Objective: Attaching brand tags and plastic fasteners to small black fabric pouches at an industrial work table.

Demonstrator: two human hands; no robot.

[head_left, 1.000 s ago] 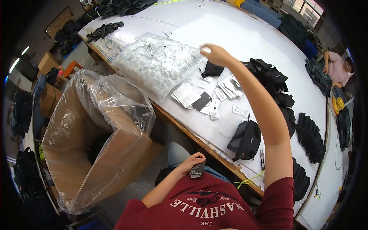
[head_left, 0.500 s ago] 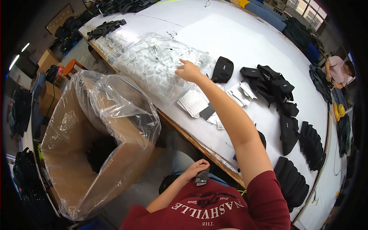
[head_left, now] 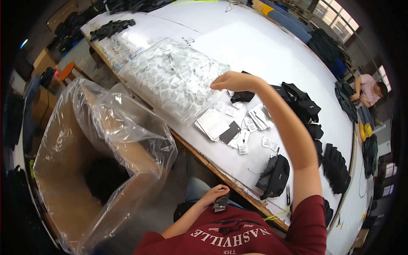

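In front of my body, near the table's edge, my left hand (head_left: 215, 194) grips a black hang tag (head_left: 220, 202) by its upper end. Over the table my right hand (head_left: 236, 81) is raised with the fingers drawn together; anything between them is too small to make out. It is beside a clear bag full of small white labels (head_left: 170, 78) and partly covers a black pouch (head_left: 242, 97). Below that hand lie a stack of white printed cards (head_left: 211, 124), a black card (head_left: 230, 132), another white card stack (head_left: 260, 117) and several loose labels.
A plastic-lined carton (head_left: 63, 170) stands open left of the white table (head_left: 246, 38). Near the table's edge are a black pouch (head_left: 274, 176) and a small cutter (head_left: 288, 195). More black pouches (head_left: 335, 168) lie right. Another person (head_left: 367, 89) works far right.
My right hand has drawn back from the bag of labels toward the right, and its fingers have closed together. My left hand still holds the hang tag. The view has shifted slightly.
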